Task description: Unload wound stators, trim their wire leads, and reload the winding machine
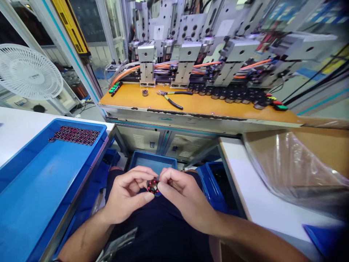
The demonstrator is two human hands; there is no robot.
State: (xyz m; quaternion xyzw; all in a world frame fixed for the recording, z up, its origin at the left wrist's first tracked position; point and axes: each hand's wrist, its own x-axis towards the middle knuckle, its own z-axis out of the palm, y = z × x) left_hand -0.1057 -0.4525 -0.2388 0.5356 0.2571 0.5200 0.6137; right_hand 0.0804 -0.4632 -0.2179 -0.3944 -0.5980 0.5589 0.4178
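Over my lap, my left hand grips a small round dark part with red dots, a ring-like piece with its open face turned up toward me. The thumb is at its lower edge and the fingers are behind it. My right hand is closed at the part's right side, thumb and forefinger pinched at its rim. Whether a smaller piece sits between those fingertips is hidden. Many similar red-dotted parts lie packed together at the far end of the blue tray on my left.
Ahead, an orange bench top carries side cutters, one small round part and a row of dark cylindrical parts under machine fixtures. Clear plastic sheeting covers the right table. A white fan stands left.
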